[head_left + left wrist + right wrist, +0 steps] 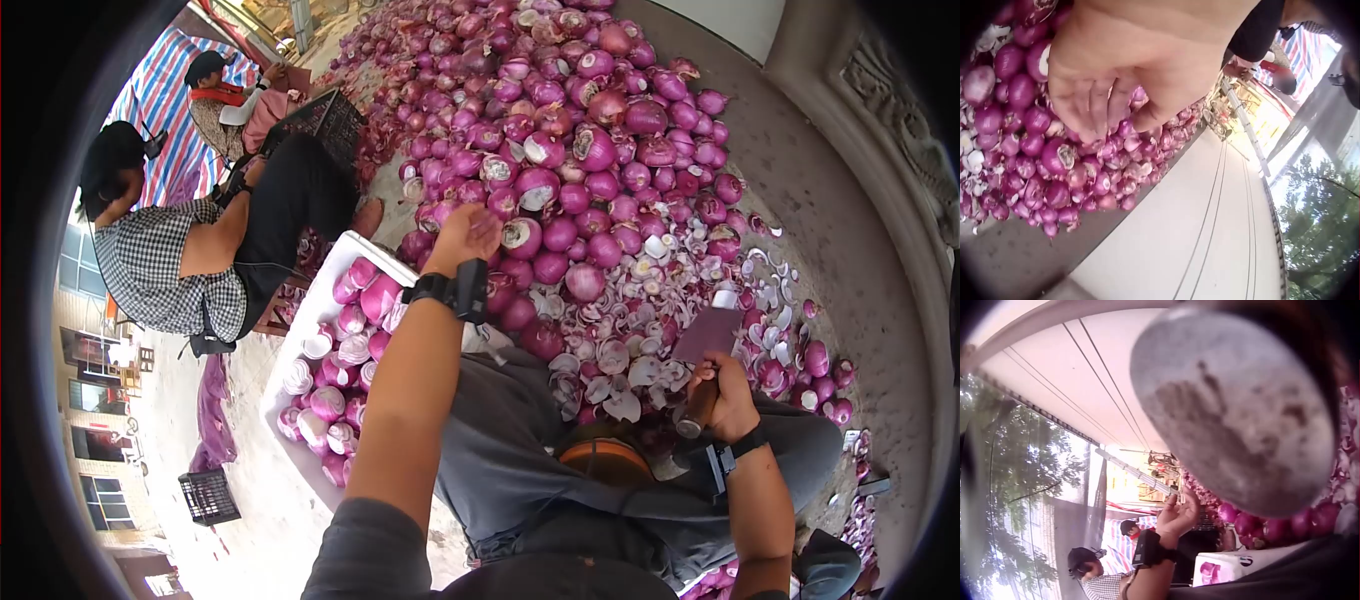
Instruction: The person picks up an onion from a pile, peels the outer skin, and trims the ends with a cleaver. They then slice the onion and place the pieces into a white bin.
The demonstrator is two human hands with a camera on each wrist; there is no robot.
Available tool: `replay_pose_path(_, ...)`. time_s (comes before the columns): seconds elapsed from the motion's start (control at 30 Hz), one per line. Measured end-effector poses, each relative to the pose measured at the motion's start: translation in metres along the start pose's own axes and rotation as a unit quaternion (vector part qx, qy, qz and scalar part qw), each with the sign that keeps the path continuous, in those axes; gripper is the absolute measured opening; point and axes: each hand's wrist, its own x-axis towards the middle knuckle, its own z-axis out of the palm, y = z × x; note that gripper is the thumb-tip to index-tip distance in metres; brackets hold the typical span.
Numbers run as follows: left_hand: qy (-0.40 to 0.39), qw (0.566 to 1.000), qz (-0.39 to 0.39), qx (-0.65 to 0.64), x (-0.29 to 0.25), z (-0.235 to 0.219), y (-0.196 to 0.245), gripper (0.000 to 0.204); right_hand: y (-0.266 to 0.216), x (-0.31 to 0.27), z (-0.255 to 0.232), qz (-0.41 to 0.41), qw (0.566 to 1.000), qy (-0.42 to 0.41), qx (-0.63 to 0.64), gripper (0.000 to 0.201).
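My left hand is over the near edge of a big heap of red onions, beside an onion with a cut pale end. In the left wrist view the fingers of that hand hang loosely bent, holding nothing. My right hand grips the wooden handle of a cleaver, its broad blade raised over onion peelings. A small white piece shows at the blade's far end. The handle's worn metal butt fills much of the right wrist view.
A white foam box of peeled onions stands left of my legs. An orange-topped round thing is between my knees. Two people in caps sit at left, near a black crate. Another crate lies farther back. A wall borders the heap.
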Motion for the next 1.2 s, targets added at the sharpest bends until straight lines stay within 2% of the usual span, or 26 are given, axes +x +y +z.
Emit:
replay_pose_path(0.07,0.121,0.99,0.035,0.069,0.041,-0.03,-0.025,0.026,0.002,0.003,0.0,0.0,1.0,0.0,0.006,0.015)
replay_pose_path(0.1,0.12,0.99,0.036,0.066,0.053,-0.044,-0.033,0.026,0.004,0.004,0.001,0.016,1.0,0.005,0.024,0.017)
replay_pose_path(0.13,0.117,0.975,0.06,0.178,0.063,-0.058,-0.039,0.032,0.004,0.004,0.003,0.031,0.999,0.01,0.042,0.019)
replay_pose_path(0.2,0.105,0.907,0.106,0.395,0.078,-0.081,-0.049,0.044,0.002,0.006,0.003,0.055,0.997,0.002,0.046,0.02)
replay_pose_path(0.23,0.095,0.853,0.124,0.498,0.084,-0.09,-0.056,0.051,0.002,0.006,0.003,0.081,0.995,-0.002,0.053,0.021)
replay_pose_path(0.27,0.082,0.787,0.139,0.596,0.08,-0.088,-0.065,0.057,0.003,0.002,0.008,0.073,0.997,-0.007,0.038,0.022)
replay_pose_path(0.3,0.075,0.786,0.137,0.599,0.078,-0.081,-0.073,0.057,0.004,0.0,0.008,0.07,0.997,-0.003,0.043,0.022)
replay_pose_path(0.37,0.353,0.725,0.104,0.582,0.048,-0.042,-0.077,0.07,0.001,-0.001,0.011,0.116,0.992,-0.039,0.028,0.021)
replay_pose_path(0.43,0.352,0.712,0.054,0.606,0.028,-0.026,-0.079,0.074,-0.002,-0.002,0.016,0.12,0.992,-0.028,0.038,0.021)
replay_pose_path(0.47,0.357,0.698,0.036,0.62,0.043,-0.039,-0.085,0.08,-0.002,-0.005,0.02,0.113,0.993,-0.017,0.034,0.021)
replay_pose_path(0.5,0.353,0.695,0.036,0.625,0.055,-0.055,-0.091,0.08,-0.002,-0.006,0.022,0.107,0.994,-0.006,0.029,0.021)
replay_pose_path(0.57,0.289,0.731,0.025,0.618,0.071,-0.077,-0.098,0.084,-0.001,-0.004,0.025,0.095,0.995,0.001,0.031,0.02)
replay_pose_path(0.6,0.27,0.732,-0.012,0.626,0.089,-0.093,-0.101,0.102,0.0,-0.003,0.027,0.084,0.996,0.007,0.026,0.02)
replay_pose_path(0.73,0.292,0.724,-0.029,0.625,0.078,-0.077,-0.105,0.111,-0.001,0.0,0.034,0.1,0.995,0.012,0.025,0.02)
replay_pose_path(0.8,0.33,0.687,-0.072,0.644,0.074,-0.063,-0.103,0.115,-0.002,0.004,0.034,0.117,0.993,0.011,0.022,0.019)
replay_pose_path(0.93,0.301,0.695,-0.063,0.65,0.074,-0.065,-0.098,0.111,0.002,0.009,0.036,0.125,0.992,0.016,0.022,0.018)
replay_pose_path(1.03,0.307,0.688,-0.019,0.657,0.087,-0.081,-0.108,0.11,0.004,0.009,0.035,0.14,0.989,-0.005,0.038,0.016)
replay_pose_path(1.1,0.303,0.757,-0.003,0.579,0.083,-0.079,-0.11,0.107,0.004,0.007,0.034,0.134,0.99,-0.017,0.047,0.015)
replay_pose_path(1.13,0.312,0.777,0.006,0.547,0.085,-0.073,-0.114,0.099,0.004,0.007,0.032,0.131,0.99,-0.022,0.049,0.015)
replay_pose_path(1.17,0.312,0.777,0.013,0.546,0.078,-0.056,-0.115,0.099,0.004,0.007,0.032,0.131,0.99,-0.028,0.051,0.015)
replay_pose_path(1.2,0.259,0.827,0.02,0.499,0.07,-0.041,-0.116,0.094,0.004,0.005,0.033,0.13,0.989,-0.035,0.052,0.015)
